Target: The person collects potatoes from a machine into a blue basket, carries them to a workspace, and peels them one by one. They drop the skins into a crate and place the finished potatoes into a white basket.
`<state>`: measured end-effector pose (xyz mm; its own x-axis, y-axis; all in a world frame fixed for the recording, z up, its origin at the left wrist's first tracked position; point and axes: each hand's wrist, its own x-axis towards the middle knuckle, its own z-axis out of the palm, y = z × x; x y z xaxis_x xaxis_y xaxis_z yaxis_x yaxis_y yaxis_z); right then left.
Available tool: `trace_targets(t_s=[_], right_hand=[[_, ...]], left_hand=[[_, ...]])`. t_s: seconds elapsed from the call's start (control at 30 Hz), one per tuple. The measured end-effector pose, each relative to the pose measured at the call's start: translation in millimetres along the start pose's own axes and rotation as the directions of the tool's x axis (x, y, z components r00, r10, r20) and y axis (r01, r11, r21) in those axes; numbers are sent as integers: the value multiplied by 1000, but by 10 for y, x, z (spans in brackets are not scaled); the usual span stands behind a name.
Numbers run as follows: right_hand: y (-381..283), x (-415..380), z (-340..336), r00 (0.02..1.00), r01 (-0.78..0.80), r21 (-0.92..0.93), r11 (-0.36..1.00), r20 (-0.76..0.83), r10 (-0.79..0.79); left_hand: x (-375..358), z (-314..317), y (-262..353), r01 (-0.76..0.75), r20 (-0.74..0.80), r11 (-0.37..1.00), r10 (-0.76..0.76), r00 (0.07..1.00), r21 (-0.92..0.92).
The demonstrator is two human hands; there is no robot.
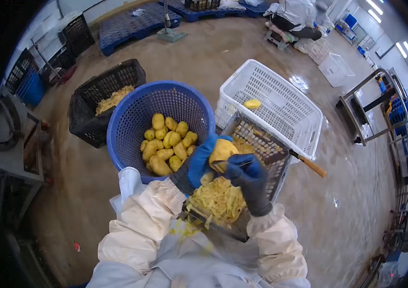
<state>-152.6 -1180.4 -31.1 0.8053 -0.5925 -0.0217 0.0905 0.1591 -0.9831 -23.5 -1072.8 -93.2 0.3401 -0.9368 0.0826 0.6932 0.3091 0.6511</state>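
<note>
My left hand (200, 163), in a blue-palmed glove, is closed around a partly peeled potato (223, 150). In my right hand (252, 180), also gloved, is a peeler (221, 165) pressed to the potato's lower side; the fingers hide most of it. Both hands are above a dark crate (273, 165) where a heap of potato peelings (219, 200) lies. Just left of them stands a blue perforated basket (117, 128) with several unpeeled potatoes (165, 144). Beyond the dark crate, a white crate (285, 103) holds one peeled potato (252, 104).
A knife with a wooden handle (312, 164) rests across the dark crate's right edge. Behind the blue basket is a black crate (84, 115) with peelings. Blue pallets (137, 26) and a seated person (297, 19) are farther back. A trolley (369, 108) stands at right on the wet floor.
</note>
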Motion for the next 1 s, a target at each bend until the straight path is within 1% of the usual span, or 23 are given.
trace_targets(t_s=[0.03, 0.07, 0.1, 0.13, 0.17, 0.23, 0.27, 0.37, 0.43, 0.47, 0.5, 0.6, 0.63, 0.7, 0.73, 0.77, 0.8, 0.83, 0.87, 0.9, 0.93, 0.97, 1.0], right_hand=[[16, -32, 42, 998, 39, -67, 997, 59, -35], [25, -54, 49, 991, 81, -133, 988, 121, -65], [40, 14, -45, 991, 75, -137, 988, 117, -60], [74, 179, -241, 995, 76, -104, 992, -49, -81], [126, 328, -470, 972, 82, -69, 994, -217, -96], [306, 537, -1068, 959, 175, 36, 984, -231, -162], [199, 493, -964, 951, 98, 142, 985, -304, -51], [32, 111, -215, 993, -15, -22, 1000, -120, 13], [30, 17, -72, 988, -143, -182, 973, 36, 152], [4, 156, -194, 983, -183, -18, 983, -34, 183], [180, 361, -441, 976, -22, -12, 1000, -215, 19], [222, 585, -851, 954, 102, 205, 974, -299, -37], [200, 504, -798, 969, 80, 158, 984, -244, -40], [41, 220, -387, 993, -24, 111, 993, -116, 37], [67, 60, -181, 999, 45, 63, 997, -28, -44], [199, -23, -44, 972, 214, -180, 960, 136, -191], [223, -24, -59, 935, 345, -304, 888, 196, -296], [227, -25, -81, 885, 462, -417, 783, 264, -383], [151, 17, -113, 976, 220, -217, 951, 49, -214], [65, 113, -209, 994, -12, 45, 999, -111, 16], [166, 338, -486, 963, 111, 7, 994, -247, -105], [216, 472, -779, 958, 115, 117, 986, -275, -79], [189, 471, -805, 966, 132, 148, 980, -242, -94]], left_hand=[[-4, 9, -29, 9, 0, 1000, -9, 1000, -3], [9, 38, -60, -395, 130, 743, 390, 911, 540], [11, 85, -73, -598, 443, 96, 582, 682, 796], [-52, 129, -52, -362, 118, 769, 355, 927, 527], [-86, -7, -63, -62, -21, 919, 76, 997, 390], [-138, 155, 7, 44, -54, 959, -30, 998, 281], [-102, 134, 20, 49, -47, 958, -37, 998, 283], [-50, 119, 27, 35, -204, 996, -18, 979, 81], [-59, 252, 65, 17, -122, 919, 34, 992, 394], [-61, -154, -272, 3, -178, 803, 129, 976, 597], [-79, -2, -207, 7, -179, 805, 124, 976, 593], [-40, 300, 36, 83, -110, 996, -84, 990, -16], [-1, 240, 42, 74, -107, 997, -76, 991, -16], [-14, 149, 50, 48, -199, 857, -173, 965, -514], [5, 167, 3, 10, -177, 850, -121, 977, -527], [-45, 174, -40, 8, -180, 852, -120, 976, -524], [-134, 196, -109, -173, -208, 974, 200, 957, 144], [-188, 211, -152, -293, -21, 616, 450, 893, 731], [-180, 225, -119, -292, -20, 618, 446, 895, 730], [-155, 254, -29, -161, -113, 869, 239, 964, 468], [-123, 284, 65, 12, -127, 989, 8, 992, 150], [-98, 300, 120, 209, -60, 962, -223, 973, -175], [-62, 303, 81, 181, -24, 952, -192, 981, -248]])
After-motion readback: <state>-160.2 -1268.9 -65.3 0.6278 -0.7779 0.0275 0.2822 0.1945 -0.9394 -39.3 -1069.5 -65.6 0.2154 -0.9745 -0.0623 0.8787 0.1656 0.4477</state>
